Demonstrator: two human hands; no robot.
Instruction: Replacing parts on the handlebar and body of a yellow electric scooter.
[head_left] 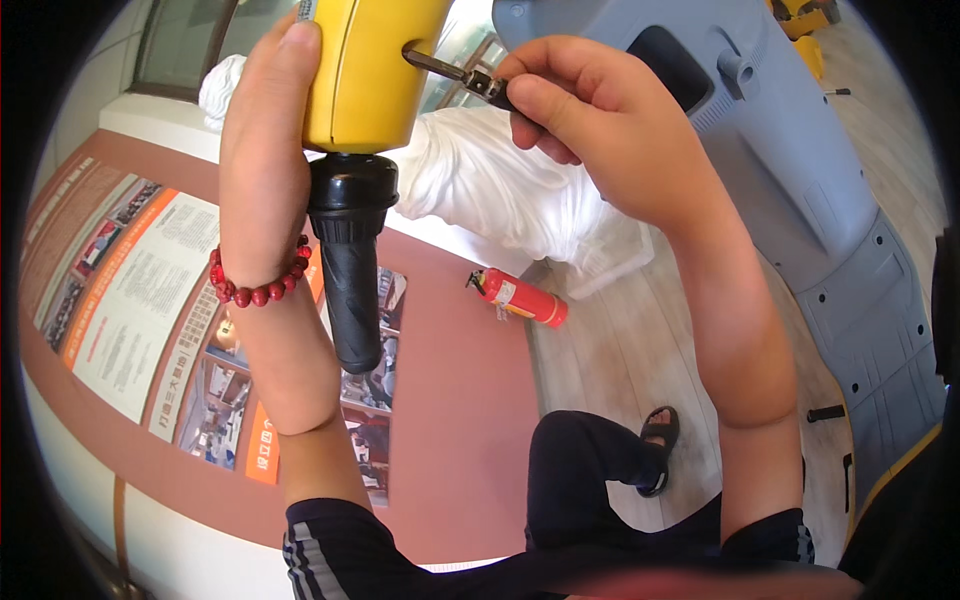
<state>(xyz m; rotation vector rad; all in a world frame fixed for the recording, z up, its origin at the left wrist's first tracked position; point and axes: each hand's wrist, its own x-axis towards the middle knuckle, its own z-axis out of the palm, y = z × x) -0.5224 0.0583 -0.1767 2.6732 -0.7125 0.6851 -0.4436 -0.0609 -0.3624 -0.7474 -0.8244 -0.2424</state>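
Note:
My left hand (262,150) is wrapped round the side of a yellow housing (372,85) at the top of the view, thumb on its near face and the other fingers hidden. A black ribbed handle grip (350,270) sticks out of the housing's lower end, pointing toward me. In my right hand (600,120) is a small metal tool (445,68) with a slim shaft and a dark end, pinched between thumb and index finger. Its tip sits at a round hole in the housing's right side; how deep it goes I cannot tell.
A large grey moulded body panel (790,170) stands at the right. Beyond my hands is a white draped statue (510,180), with a red fire extinguisher (520,297) on the wooden floor (610,350). A reddish-brown wall (460,400) with display posters (140,290) runs along the left.

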